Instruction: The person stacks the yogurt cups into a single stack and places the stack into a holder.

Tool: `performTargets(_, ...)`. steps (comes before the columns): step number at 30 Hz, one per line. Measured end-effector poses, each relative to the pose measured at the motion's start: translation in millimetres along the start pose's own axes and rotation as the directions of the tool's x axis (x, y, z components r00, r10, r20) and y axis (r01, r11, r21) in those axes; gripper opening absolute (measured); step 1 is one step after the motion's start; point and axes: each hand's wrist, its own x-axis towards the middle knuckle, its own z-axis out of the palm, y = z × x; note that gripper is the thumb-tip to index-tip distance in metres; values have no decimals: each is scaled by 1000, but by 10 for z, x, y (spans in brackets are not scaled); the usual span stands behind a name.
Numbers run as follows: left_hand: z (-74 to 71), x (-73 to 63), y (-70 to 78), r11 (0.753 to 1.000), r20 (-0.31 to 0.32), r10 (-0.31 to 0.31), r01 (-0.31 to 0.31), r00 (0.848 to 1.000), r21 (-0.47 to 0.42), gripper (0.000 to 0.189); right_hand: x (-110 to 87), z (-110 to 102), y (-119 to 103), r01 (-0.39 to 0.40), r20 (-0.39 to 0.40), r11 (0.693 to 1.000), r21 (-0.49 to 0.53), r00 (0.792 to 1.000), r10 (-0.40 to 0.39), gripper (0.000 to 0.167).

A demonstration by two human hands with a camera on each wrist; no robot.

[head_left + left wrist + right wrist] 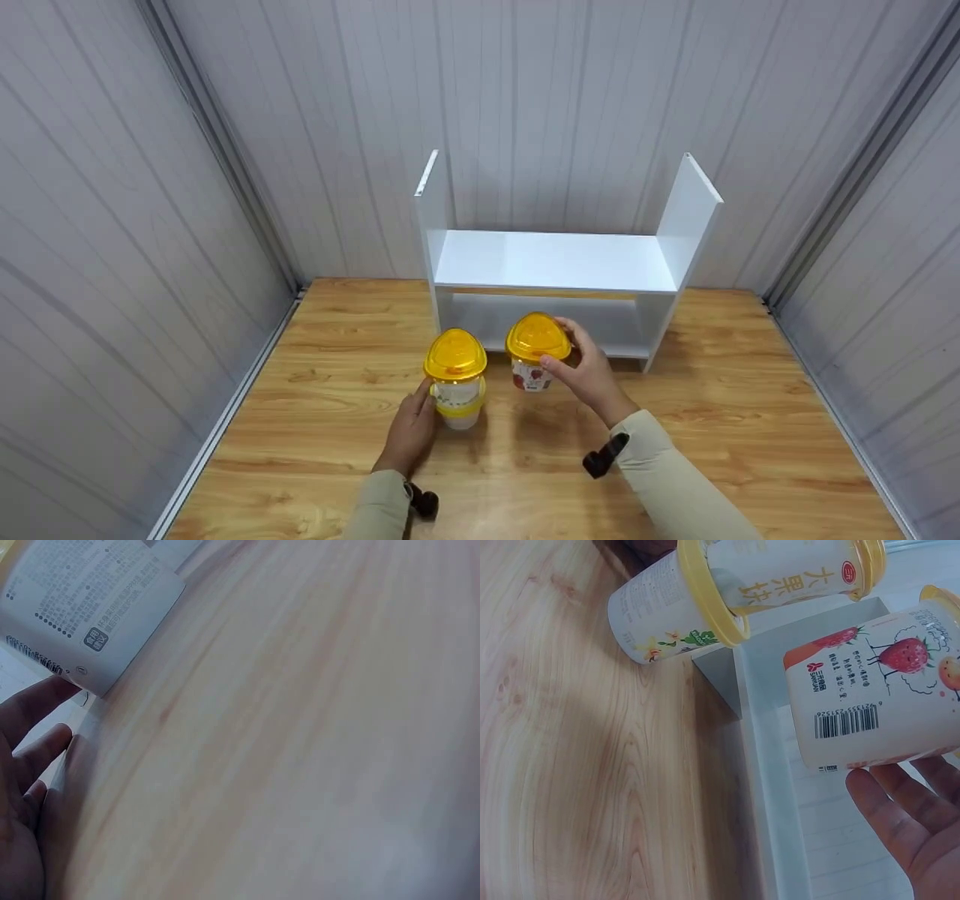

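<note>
Two white yogurt cups with yellow lids stand stacked upright, the upper cup (455, 390) on the lower cup (460, 422). Beside their left side is my left hand (412, 426); in the left wrist view its fingers (37, 709) are loosely extended, one fingertip at the base of the lower cup (90, 607). With thumb and fingers on either side, my right hand (589, 367) holds a strawberry yogurt cup (531, 375) by its yellow lid area, up off the table. Its strawberry print and barcode face the right wrist view.
Just beyond the cups stands a white two-level shelf (555, 261) with tall side panels, on a wood-grain table (337, 375). Pale panel walls (555, 90) enclose the table at the back and both sides.
</note>
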Motion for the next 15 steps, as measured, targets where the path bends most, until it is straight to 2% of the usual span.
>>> performTargets(2,-2,-7,3,1000,1,-26,26,1000,2,53,8,-3,-12,-1,7,1000,0,1000,1,75)
performTargets(9,3,-1,-2,1000,-3,-15,15,1000,-1,55,12,-5,-62,25,-2,1000,11,1000,-25,71)
performTargets(15,6,3,8,998,-3,-55,55,998,-14,54,13,-15,-55,55,4,998,22,998,-55,70)
